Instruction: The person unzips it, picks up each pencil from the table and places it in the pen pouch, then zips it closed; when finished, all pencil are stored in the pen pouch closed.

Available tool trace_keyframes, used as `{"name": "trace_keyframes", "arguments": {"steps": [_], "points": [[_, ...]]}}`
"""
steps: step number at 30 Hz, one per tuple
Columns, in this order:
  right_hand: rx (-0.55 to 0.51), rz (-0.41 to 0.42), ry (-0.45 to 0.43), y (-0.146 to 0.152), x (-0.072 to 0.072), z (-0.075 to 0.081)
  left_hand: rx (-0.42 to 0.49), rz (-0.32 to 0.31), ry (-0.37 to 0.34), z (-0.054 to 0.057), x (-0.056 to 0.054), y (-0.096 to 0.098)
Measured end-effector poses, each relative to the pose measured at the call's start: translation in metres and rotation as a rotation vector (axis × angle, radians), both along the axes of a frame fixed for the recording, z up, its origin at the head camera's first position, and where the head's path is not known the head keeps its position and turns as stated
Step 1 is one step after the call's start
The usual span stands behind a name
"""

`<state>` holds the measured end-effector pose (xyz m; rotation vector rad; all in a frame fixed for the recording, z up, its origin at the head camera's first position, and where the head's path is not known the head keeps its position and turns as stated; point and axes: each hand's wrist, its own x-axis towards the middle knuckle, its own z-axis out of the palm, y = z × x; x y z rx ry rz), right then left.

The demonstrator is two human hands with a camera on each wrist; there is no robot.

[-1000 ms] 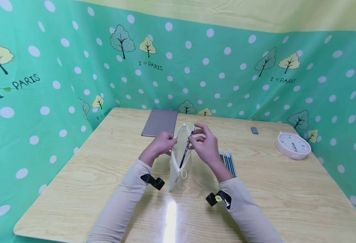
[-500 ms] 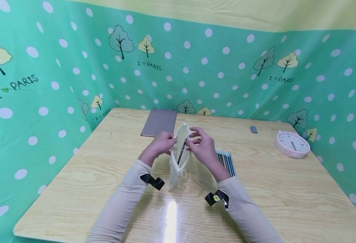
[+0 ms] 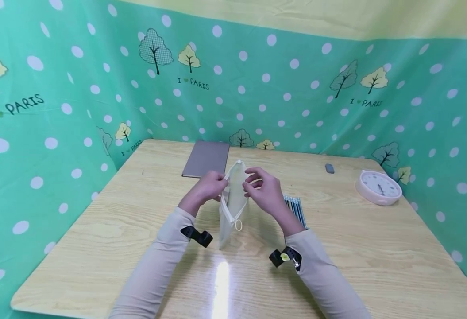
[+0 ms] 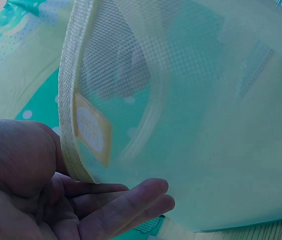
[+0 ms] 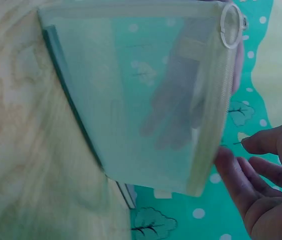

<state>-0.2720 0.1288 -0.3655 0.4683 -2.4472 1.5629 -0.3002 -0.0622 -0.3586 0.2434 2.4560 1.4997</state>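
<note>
A pale translucent mesh zipper pouch [image 3: 226, 228] stands upright on the table with its top spread. My left hand [image 3: 210, 185] pinches its left rim between thumb and fingers; the left wrist view shows a small label [image 4: 92, 129] beside that thumb. On the opposite side, my right hand [image 3: 265, 188] has loosely bent fingers, one fingertip [image 5: 223, 154] right at the zipper edge and the thumb apart from it. Through the mesh, a long dark strip like a pencil [image 5: 76, 107] lies along the pouch's bottom. A row of blue-toned pencils [image 3: 295, 210] lies partly behind the right forearm.
A grey-purple notebook [image 3: 206, 158] lies at the back of the wooden table [image 3: 109, 248]. To the right are a small grey eraser [image 3: 329, 168] and a round pink-rimmed clock [image 3: 379, 188]. A green dotted cloth [image 3: 277, 88] hangs behind.
The right hand first held a dark pencil over the pouch's opening, lowered it inside and let go. The pencil has dropped out of the head view. The left hand has kept its grip.
</note>
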Motion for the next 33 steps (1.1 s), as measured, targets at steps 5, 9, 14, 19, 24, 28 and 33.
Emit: {"name": "trace_keyframes", "arguments": {"steps": [5, 9, 14, 19, 24, 28, 33], "points": [[0.161, -0.046, -0.026, 0.018, -0.002, 0.015, -0.025, -0.007, -0.003, 0.004, -0.001, -0.004], [0.32, -0.046, -0.158, 0.049, -0.017, 0.022, -0.045, -0.009, 0.01, 0.008, -0.003, -0.006], [0.666, 0.009, -0.372, 0.093, -0.044, 0.014, -0.031, 0.003, -0.01, 0.006, -0.003, -0.01], [0.831, 0.013, -0.506, 0.116, -0.054, -0.014, 0.005, 0.006, -0.03, -0.001, 0.0, -0.013], [0.871, -0.007, -0.541, 0.123, -0.053, -0.032, 0.027, -0.005, -0.031, -0.004, 0.002, -0.011], [0.856, -0.023, -0.55, 0.125, -0.053, -0.034, 0.02, -0.008, -0.026, -0.005, 0.001, -0.01], [0.794, -0.047, -0.516, 0.131, -0.051, -0.035, 0.006, -0.002, -0.022, -0.002, 0.0, -0.01]]}}
